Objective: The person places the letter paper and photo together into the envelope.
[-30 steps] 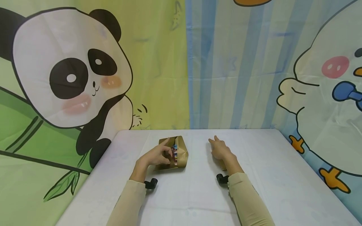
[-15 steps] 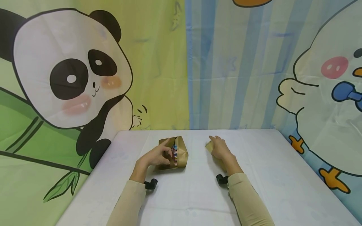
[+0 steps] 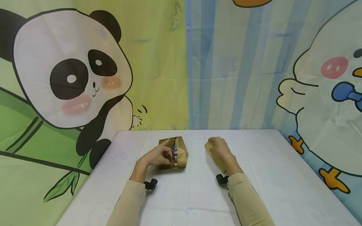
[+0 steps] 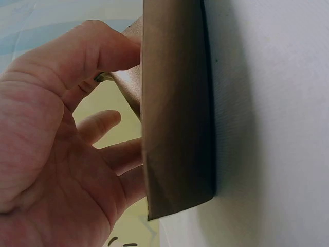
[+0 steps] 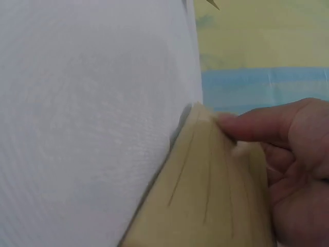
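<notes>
A gold folded-paper box stands tilted at mid table, with small colourful pieces showing in its opening. My left hand is at the opening, thumb and forefinger curled together and another finger pointing away along the box. In the left wrist view the box's brown-gold wall hides those fingertips. My right hand pinches the far end of a yellow-tan flat piece. The right wrist view shows dark lines fanning along this piece, with my thumb and bent fingers at its top end.
Both things are on a white-covered table. Behind it hangs a backdrop with a panda, blue stripes and a white bird. A black wrist camera is strapped on each wrist, below beige sleeves.
My right fingers have gone from stretched out to curled at the far end of the tan piece, which now shows more beside the hand. The left hand and box have stayed put.
</notes>
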`<state>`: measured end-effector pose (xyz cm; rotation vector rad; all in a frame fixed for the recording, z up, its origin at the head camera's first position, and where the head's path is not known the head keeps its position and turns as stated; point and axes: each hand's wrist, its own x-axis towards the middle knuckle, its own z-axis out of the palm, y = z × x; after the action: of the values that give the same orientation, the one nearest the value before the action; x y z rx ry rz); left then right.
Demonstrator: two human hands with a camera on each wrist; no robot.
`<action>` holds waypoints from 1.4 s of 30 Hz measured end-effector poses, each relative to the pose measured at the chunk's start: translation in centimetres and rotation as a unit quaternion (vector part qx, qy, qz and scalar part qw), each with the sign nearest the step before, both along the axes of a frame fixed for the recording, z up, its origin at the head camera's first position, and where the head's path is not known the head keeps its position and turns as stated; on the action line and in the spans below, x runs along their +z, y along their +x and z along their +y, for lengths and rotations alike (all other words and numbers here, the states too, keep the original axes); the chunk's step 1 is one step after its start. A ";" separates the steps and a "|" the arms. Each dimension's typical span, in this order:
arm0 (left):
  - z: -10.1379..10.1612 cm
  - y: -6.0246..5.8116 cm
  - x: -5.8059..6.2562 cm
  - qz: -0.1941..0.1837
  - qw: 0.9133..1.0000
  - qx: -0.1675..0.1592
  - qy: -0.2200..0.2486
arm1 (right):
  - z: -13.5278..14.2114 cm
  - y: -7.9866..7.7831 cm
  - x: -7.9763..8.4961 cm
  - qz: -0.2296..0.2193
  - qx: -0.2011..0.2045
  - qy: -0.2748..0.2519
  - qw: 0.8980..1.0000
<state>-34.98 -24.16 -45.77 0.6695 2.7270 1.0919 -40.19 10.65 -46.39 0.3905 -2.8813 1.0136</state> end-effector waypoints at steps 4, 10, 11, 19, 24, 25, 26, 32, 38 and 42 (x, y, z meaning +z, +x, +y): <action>0.0 0.0 0.0 0.004 1.000 -0.003 -0.002 | 0.0 0.0 0.2 0.007 -0.019 -0.054 0.998; 0.0 0.1 0.1 0.004 1.000 -0.008 0.001 | 0.1 -0.1 0.6 0.023 -0.015 -0.115 0.993; 0.0 0.1 0.1 0.003 1.000 -0.007 0.001 | 0.1 -0.1 0.6 0.024 -0.009 -0.122 0.992; 0.1 0.0 0.1 -0.001 1.000 -0.004 -0.001 | -0.5 -0.3 0.5 0.045 -0.009 -0.125 0.991; 0.0 0.1 0.1 -0.001 1.000 -0.003 0.000 | -1.1 0.0 0.8 0.023 -0.003 -0.151 0.988; 0.0 0.1 0.1 -0.001 1.000 -0.002 -0.001 | -1.2 0.1 0.8 0.015 0.002 -0.162 0.987; 0.0 0.1 0.1 -0.001 1.000 0.000 -0.001 | -1.3 0.1 0.8 0.009 0.004 -0.173 0.985; 0.0 0.1 0.1 -0.001 1.000 0.006 -0.008 | -1.8 0.1 0.7 -0.013 0.018 -0.211 0.977; 0.1 0.3 0.2 -0.003 1.000 0.008 -0.007 | -2.5 0.1 0.5 -0.029 0.027 -0.234 0.971; 0.1 0.2 0.2 -0.003 1.000 0.007 -0.007 | -3.2 0.3 0.4 -0.036 0.039 -0.246 0.968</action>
<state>-34.77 -24.03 -45.60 0.6446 2.7370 1.0746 -39.91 7.48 -46.00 0.4336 -2.5545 1.7239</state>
